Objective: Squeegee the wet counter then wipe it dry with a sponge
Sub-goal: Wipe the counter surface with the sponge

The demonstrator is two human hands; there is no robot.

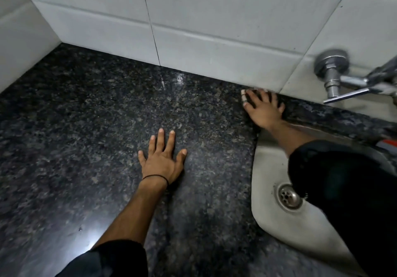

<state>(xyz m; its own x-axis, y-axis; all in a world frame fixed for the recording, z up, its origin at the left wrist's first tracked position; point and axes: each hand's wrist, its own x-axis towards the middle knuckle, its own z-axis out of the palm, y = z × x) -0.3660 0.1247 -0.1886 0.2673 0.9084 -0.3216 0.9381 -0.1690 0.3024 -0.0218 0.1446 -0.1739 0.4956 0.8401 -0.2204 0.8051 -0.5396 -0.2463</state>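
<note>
Left hand (162,160) rests flat on the counter (86,115).

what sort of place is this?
Likely a kitchen, though a utility room is possible: dark granite counter, steel sink with a drain set into it, and a wall tap on white tiles.

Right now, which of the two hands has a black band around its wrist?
The left hand, spread flat on the counter. The right hand, back by the wall tiles, shows a bare wrist.

No legible text or labels anywhere.
</note>
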